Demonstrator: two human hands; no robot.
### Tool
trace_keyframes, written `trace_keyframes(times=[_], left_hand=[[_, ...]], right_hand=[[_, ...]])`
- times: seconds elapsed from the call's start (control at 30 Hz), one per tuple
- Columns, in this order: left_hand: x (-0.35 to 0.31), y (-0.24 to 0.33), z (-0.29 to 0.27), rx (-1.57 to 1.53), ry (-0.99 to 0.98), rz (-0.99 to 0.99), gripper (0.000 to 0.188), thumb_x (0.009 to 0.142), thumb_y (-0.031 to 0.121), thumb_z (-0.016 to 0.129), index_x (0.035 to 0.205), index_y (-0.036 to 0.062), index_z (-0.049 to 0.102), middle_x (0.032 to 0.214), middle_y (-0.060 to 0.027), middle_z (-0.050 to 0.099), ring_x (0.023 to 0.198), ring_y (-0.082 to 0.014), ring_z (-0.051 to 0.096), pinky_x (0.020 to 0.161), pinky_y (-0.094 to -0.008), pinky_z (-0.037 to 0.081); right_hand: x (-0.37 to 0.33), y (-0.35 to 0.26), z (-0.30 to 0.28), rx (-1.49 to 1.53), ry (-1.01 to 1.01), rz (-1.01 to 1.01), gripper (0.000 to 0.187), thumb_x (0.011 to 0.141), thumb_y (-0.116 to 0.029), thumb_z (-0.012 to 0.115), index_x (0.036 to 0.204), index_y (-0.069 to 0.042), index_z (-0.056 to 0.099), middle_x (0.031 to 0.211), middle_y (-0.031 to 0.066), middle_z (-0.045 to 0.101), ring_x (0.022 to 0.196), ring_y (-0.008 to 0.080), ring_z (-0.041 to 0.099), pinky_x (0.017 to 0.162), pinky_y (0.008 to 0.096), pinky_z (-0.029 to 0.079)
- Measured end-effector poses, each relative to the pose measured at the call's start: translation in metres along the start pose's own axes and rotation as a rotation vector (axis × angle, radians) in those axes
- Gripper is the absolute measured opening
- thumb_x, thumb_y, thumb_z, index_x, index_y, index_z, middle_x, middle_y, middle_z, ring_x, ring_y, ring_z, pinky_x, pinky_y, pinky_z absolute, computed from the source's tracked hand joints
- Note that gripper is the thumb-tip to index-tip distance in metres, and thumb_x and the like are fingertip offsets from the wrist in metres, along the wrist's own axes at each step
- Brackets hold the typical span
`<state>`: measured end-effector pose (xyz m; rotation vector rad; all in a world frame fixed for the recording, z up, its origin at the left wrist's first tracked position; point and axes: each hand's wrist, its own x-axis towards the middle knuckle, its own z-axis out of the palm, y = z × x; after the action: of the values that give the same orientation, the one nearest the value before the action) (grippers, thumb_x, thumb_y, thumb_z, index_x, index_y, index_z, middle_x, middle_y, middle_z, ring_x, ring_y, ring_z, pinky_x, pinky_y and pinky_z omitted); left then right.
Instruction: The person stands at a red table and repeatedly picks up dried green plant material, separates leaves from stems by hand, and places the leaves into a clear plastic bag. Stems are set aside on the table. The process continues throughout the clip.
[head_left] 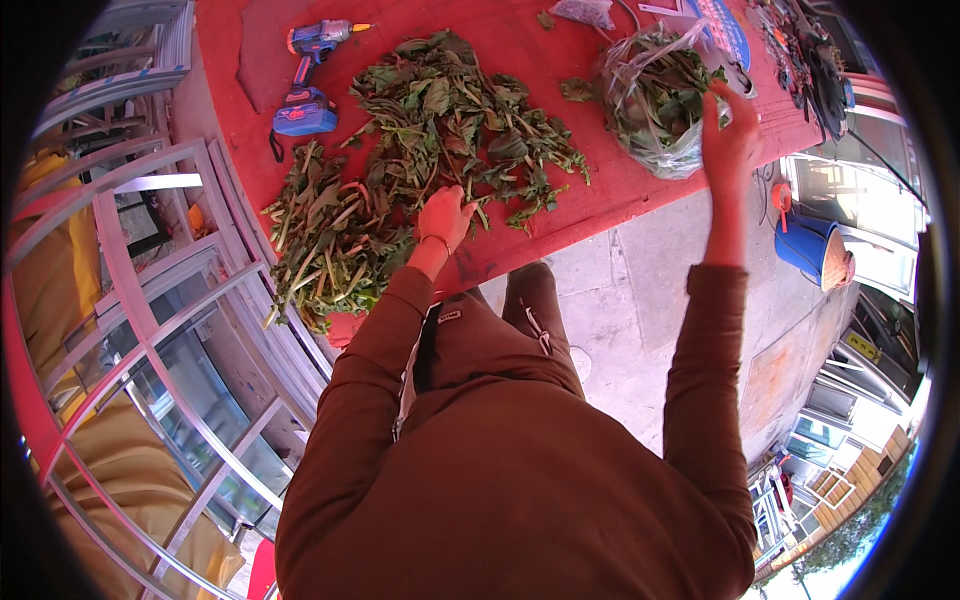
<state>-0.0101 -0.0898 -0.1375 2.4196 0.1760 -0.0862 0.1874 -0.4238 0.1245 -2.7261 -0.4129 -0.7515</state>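
Note:
A heap of wilted leafy greens (440,110) with pale stems lies on a red-topped table (560,220). My left hand (447,217) rests at the heap's near edge, its fingers curled closed; what is inside them, if anything, is hidden. To the right stands a clear plastic bag (672,160) holding more greens (655,95). At the right rim of that bag is my right hand (733,130), its fingers stretched out and parted beside the leaves. Whether it touches the bag's film is hard to make out.
A blue cordless drill (305,85) lies at the table's far left. Assorted tools (800,60) crowd the far right end. Metal window frames (150,330) stand close on my left. A blue bucket (808,248) sits on the floor to the right, beyond the table edge.

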Motion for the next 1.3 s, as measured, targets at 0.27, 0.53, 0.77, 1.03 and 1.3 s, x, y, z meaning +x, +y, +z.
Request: trace_keyframes(times=[0.27,0.53,0.77,1.03,1.3], left_hand=[[-0.021,0.042,-0.083,-1.026,-0.497,-0.394,0.025,0.097,0.024,0.069,0.108,0.0012,0.072,0.089,0.0004,0.068,0.076,-0.0059,0.064,0.066,-0.0208,0.053],[-0.026,0.036,-0.086,-1.307,-0.358,-0.450,0.024,0.097,0.020,0.069,0.110,-0.0002,0.068,0.091,-0.0031,0.070,0.077,-0.0091,0.067,0.069,-0.0231,0.057],[-0.015,0.001,-0.124,-0.518,0.058,-0.355,0.033,0.087,0.025,0.079,0.101,0.0012,0.062,0.073,-0.0101,0.069,0.065,-0.0222,0.069,0.059,-0.0340,0.054],[0.019,-0.038,-0.155,0.111,0.308,-0.112,0.025,0.088,0.023,0.073,0.104,0.0086,0.060,0.102,-0.0135,0.060,0.092,-0.0361,0.064,0.076,-0.0464,0.052],[0.083,-0.028,-0.107,0.082,0.250,-0.074,0.023,0.089,0.014,0.070,0.112,0.0094,0.068,0.106,-0.0141,0.069,0.095,-0.0382,0.066,0.080,-0.0446,0.053]], right_hand=[[-0.151,-0.122,0.075,0.815,-0.506,0.499,0.016,0.096,-0.009,0.064,0.108,-0.002,0.072,0.102,0.0060,0.073,0.095,0.0130,0.067,0.083,0.0289,0.053],[-0.187,-0.196,0.090,1.471,-0.983,0.849,0.027,0.100,-0.023,0.062,0.111,0.002,0.065,0.097,0.0040,0.068,0.085,0.0089,0.064,0.066,0.0251,0.051],[-0.202,-0.183,0.108,0.659,-0.936,0.435,0.035,0.093,-0.022,0.070,0.118,0.000,0.064,0.101,0.0135,0.073,0.086,0.0284,0.071,0.080,0.0346,0.056],[-0.215,-0.212,0.166,0.310,-0.758,-0.026,0.034,0.089,-0.016,0.066,0.121,-0.004,0.063,0.136,0.0165,0.055,0.122,0.0359,0.052,0.096,0.0451,0.048],[-0.208,-0.210,0.153,0.328,-0.758,0.089,0.050,0.084,-0.012,0.071,0.130,0.001,0.056,0.143,0.0208,0.049,0.126,0.0396,0.049,0.104,0.0471,0.042]])
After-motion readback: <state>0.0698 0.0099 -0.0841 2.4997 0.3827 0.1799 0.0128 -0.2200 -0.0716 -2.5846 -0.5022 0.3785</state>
